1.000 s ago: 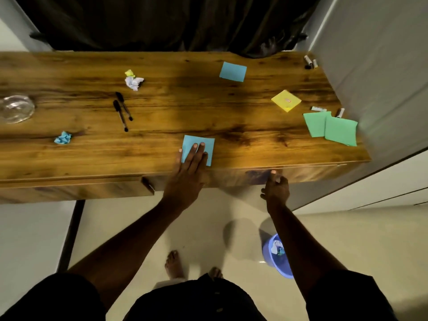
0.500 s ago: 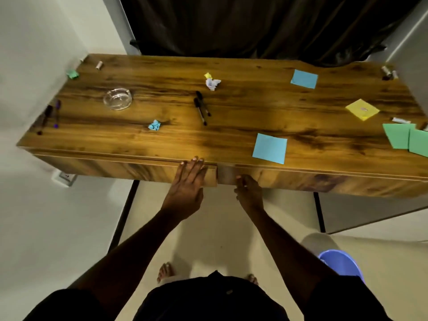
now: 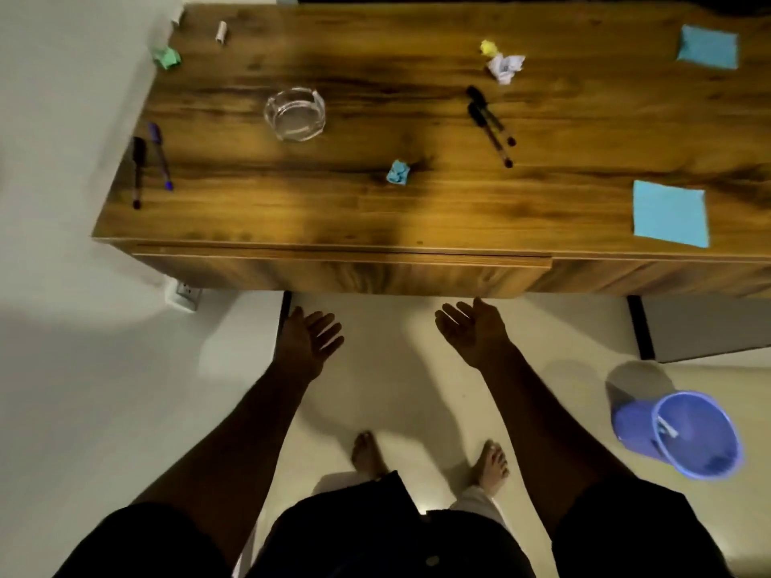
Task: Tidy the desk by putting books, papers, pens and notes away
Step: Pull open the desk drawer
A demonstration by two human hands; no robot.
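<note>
On the wooden desk (image 3: pixel 375 210) lie two black pens (image 3: pixel 490 125) near the middle and two more pens (image 3: pixel 150 164) by the left edge. A blue note (image 3: pixel 669 213) lies at the front right, another blue note (image 3: pixel 708 48) at the far right. Crumpled paper balls are scattered: blue (image 3: pixel 398 173), white and yellow (image 3: pixel 502 62), green (image 3: pixel 167 57). My left hand (image 3: pixel 308 340) and my right hand (image 3: pixel 473 327) hang below the desk's front, fingers spread and relaxed, holding nothing. The left drawer front (image 3: pixel 342 271) sits slightly out from the desk.
A glass ashtray (image 3: pixel 295 114) stands left of centre. A small white cylinder (image 3: pixel 221 32) lies at the far left. A purple bin (image 3: pixel 688 435) lies tilted on the floor at right. A wall socket (image 3: pixel 183 292) is under the desk's left corner. My bare feet stand below.
Both hands have come off the desk's front edge and dropped lower, apart and empty. My view has shifted left and closer, so the green and yellow notes at right are out of sight.
</note>
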